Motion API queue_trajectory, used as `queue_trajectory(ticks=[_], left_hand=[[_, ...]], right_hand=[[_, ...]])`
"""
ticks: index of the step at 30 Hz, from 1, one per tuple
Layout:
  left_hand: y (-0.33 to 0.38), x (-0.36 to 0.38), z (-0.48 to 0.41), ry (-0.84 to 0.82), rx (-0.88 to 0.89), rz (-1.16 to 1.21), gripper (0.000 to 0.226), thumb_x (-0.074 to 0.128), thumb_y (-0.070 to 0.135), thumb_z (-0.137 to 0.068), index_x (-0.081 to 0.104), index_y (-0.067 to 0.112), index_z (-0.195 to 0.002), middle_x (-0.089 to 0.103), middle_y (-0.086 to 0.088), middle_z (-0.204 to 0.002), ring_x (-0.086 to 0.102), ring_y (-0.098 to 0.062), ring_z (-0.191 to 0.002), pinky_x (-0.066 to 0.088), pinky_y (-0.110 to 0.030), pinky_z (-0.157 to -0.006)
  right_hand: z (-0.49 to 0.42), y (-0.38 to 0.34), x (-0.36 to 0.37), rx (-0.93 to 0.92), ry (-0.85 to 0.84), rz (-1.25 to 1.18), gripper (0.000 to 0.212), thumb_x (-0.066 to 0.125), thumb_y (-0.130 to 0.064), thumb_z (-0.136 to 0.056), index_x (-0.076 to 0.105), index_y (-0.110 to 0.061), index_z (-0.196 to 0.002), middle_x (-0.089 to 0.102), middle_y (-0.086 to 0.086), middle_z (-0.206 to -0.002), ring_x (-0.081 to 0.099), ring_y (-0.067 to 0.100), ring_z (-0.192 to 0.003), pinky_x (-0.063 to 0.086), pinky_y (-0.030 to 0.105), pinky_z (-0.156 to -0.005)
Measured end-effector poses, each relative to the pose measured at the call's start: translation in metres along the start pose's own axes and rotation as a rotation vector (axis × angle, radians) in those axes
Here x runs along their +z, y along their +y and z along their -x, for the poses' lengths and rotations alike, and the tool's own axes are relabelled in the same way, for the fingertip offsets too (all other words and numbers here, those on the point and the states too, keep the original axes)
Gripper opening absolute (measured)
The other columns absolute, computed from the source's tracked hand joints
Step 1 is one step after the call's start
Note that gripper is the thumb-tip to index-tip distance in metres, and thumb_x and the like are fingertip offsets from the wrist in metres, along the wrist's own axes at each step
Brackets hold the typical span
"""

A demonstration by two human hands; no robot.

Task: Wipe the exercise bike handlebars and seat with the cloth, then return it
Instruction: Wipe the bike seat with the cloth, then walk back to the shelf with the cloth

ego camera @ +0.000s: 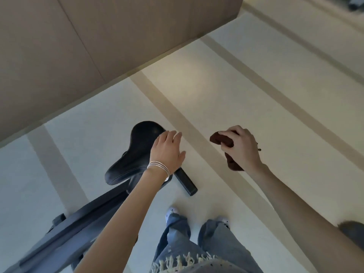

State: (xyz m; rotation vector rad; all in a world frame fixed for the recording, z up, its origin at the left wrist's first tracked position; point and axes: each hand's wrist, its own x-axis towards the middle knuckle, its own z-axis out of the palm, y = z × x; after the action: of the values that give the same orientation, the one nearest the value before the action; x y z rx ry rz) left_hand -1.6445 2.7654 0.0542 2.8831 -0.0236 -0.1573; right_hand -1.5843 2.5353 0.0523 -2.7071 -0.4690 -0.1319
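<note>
The black bike seat (136,152) sits in the middle of the view on a dark grey frame (65,233) that runs to the lower left. My left hand (167,150), with thin bracelets on the wrist, hovers flat over the seat's right edge with its fingers apart, holding nothing. My right hand (242,146) is to the right of the seat, above the floor, and grips a bunched dark brown cloth (222,140) that hangs out below the palm. The handlebars are out of view.
A black foot bar (186,183) of the bike lies on the pale tiled floor (236,85) just right of the seat. A tan wall panel (78,46) stands behind. My legs in frayed jeans (197,243) stand in front of the foot bar.
</note>
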Motion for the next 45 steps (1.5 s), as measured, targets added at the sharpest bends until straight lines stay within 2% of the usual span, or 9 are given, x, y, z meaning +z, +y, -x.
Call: queue_trajectory(ticks=[5,8,13,21,28,37,45], left_hand=[[0.079,0.012,-0.041,-0.09,0.233,-0.062,0.059,0.043,0.04,-0.093,0.027,0.017,-0.145,0.033,-0.002,-0.15,0.023,-0.024,-0.141,0.016,-0.035,-0.115],[0.132,0.026,-0.057,-0.135,0.359,-0.107,0.06,0.042,0.044,-0.093,0.027,0.017,-0.145,0.033,-0.001,-0.15,0.02,-0.024,-0.142,0.014,-0.036,-0.116],[0.229,0.049,-0.072,-0.18,0.543,-0.161,0.061,0.039,0.047,-0.093,0.026,0.018,-0.145,0.032,0.0,-0.15,0.016,-0.024,-0.144,0.01,-0.038,-0.117],[0.377,0.089,-0.089,-0.217,0.741,-0.239,0.061,0.035,0.049,-0.094,0.023,0.019,-0.146,0.03,0.001,-0.151,0.014,-0.025,-0.144,0.008,-0.039,-0.117],[0.476,0.117,-0.1,-0.239,0.885,-0.303,0.061,0.035,0.051,-0.093,0.027,0.021,-0.145,0.032,0.001,-0.15,0.018,-0.024,-0.143,0.01,-0.041,-0.116],[0.571,0.148,-0.144,-0.262,1.065,-0.367,0.061,0.035,0.052,-0.092,0.025,0.023,-0.145,0.029,-0.001,-0.152,0.021,-0.025,-0.141,0.011,-0.043,-0.115],[0.649,0.15,-0.226,-0.255,1.15,-0.348,0.062,0.034,0.052,-0.093,0.022,0.024,-0.146,0.025,-0.001,-0.154,0.02,-0.026,-0.142,0.012,-0.043,-0.116]], right_hand=[[0.047,0.061,-0.034,0.207,0.054,0.033,0.034,0.074,-0.007,-0.068,0.072,-0.016,-0.1,0.066,0.009,-0.097,0.06,0.036,-0.081,0.05,0.048,-0.073],[0.078,0.099,-0.057,0.319,0.097,0.07,0.033,0.075,-0.005,-0.066,0.073,-0.016,-0.097,0.066,0.01,-0.094,0.06,0.037,-0.08,0.049,0.045,-0.068],[0.128,0.165,-0.094,0.485,0.144,0.147,0.037,0.077,-0.005,-0.061,0.073,-0.017,-0.095,0.066,0.008,-0.093,0.058,0.037,-0.084,0.04,0.042,-0.068],[0.202,0.275,-0.154,0.716,0.111,0.2,0.035,0.07,-0.011,-0.071,0.071,-0.022,-0.104,0.064,0.004,-0.104,0.053,0.032,-0.098,0.033,0.042,-0.077],[0.251,0.343,-0.187,0.873,0.139,0.191,0.035,0.07,-0.012,-0.072,0.07,-0.022,-0.106,0.064,0.006,-0.106,0.052,0.033,-0.099,0.033,0.04,-0.076],[0.254,0.412,-0.205,1.012,0.162,0.185,0.035,0.065,-0.017,-0.078,0.066,-0.025,-0.112,0.06,0.005,-0.111,0.048,0.031,-0.103,0.033,0.039,-0.079],[0.211,0.484,-0.238,1.102,0.171,0.184,0.036,0.063,-0.02,-0.08,0.064,-0.027,-0.115,0.057,0.002,-0.114,0.046,0.028,-0.105,0.03,0.039,-0.082]])
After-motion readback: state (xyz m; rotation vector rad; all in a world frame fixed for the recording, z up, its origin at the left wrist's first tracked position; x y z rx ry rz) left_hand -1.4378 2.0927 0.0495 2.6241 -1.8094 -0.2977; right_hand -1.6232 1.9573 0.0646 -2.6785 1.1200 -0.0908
